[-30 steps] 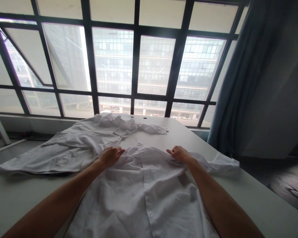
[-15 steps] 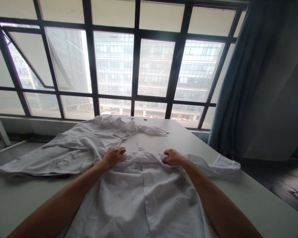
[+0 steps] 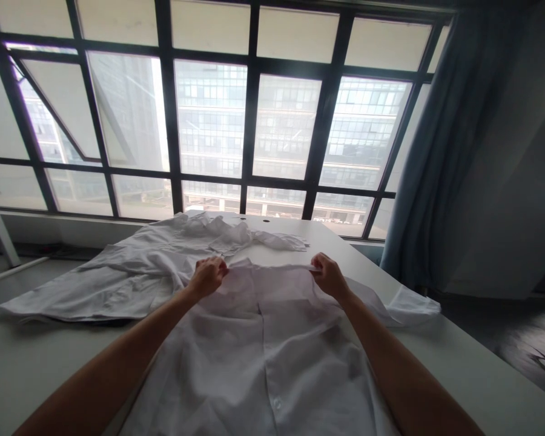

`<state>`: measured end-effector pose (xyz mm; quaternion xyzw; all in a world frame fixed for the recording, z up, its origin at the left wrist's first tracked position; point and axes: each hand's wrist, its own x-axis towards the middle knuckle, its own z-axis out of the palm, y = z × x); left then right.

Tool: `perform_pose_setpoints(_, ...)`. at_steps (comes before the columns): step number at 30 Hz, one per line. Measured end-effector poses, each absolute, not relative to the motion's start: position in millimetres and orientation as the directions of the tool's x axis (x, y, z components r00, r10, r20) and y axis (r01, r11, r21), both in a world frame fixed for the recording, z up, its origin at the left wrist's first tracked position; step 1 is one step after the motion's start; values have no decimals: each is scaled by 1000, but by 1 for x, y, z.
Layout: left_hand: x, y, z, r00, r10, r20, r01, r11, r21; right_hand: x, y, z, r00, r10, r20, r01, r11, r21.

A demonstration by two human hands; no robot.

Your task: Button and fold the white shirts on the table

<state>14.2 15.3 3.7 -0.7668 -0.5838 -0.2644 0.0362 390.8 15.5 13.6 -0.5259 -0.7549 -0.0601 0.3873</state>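
Observation:
A white button-up shirt (image 3: 254,351) lies on the table in front of me, its button placket running down the middle toward me. My left hand (image 3: 209,275) pinches the far edge of the shirt at its left side. At the right side of that same edge, my right hand (image 3: 326,275) is closed on the cloth. Between the two hands the edge is stretched nearly straight and slightly raised. One sleeve (image 3: 390,306) spreads out to the right, past my right wrist.
Other white garments (image 3: 118,272) lie in a rumpled heap to the left and far side of the white table (image 3: 436,357). Behind the table stand large dark-framed windows (image 3: 249,121). A blue-grey curtain (image 3: 427,181) hangs at the right.
Both hands have lifted slightly, and the right hand has moved a little rightward. The shirt's far edge, bunched before, is now pulled taut between them.

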Motion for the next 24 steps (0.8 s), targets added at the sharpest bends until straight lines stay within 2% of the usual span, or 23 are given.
perform_pose_setpoints(2,13,13,5,128,837,532,891,-333,310,390,13,13,-143,723,676,874,412,-256)
perform_pose_setpoints(3,13,12,4,127,835,536,878,-345,330,389,13,11,-164,757,632,894,385,-230)
perform_pose_setpoints(5,13,9,0,168,850,500,856,-377,354,388,13,4,-218,863,457,921,337,-198)
perform_pose_setpoints(7,15,5,-5,233,861,452,834,-416,361,386,14,-3,-253,920,300,925,321,-204)
perform_pose_setpoints(11,20,1,-9,335,855,396,818,-473,328,380,13,-5,-269,923,274,894,345,-287)
perform_pose_setpoints(13,23,-1,-9,372,847,380,819,-492,296,377,11,0,-271,930,250,896,338,-286)
perform_pose_setpoints(18,24,-6,-12,501,759,415,743,-623,244,373,-1,17,-243,969,39,956,246,-158)
perform_pose_setpoints(21,22,-12,-11,615,704,355,626,-710,324,373,-8,25,-204,975,-91,976,195,-101)
perform_pose_setpoints(24,25,-17,-6,675,677,294,547,-726,416,371,-13,29,-173,979,-111,985,173,-12)
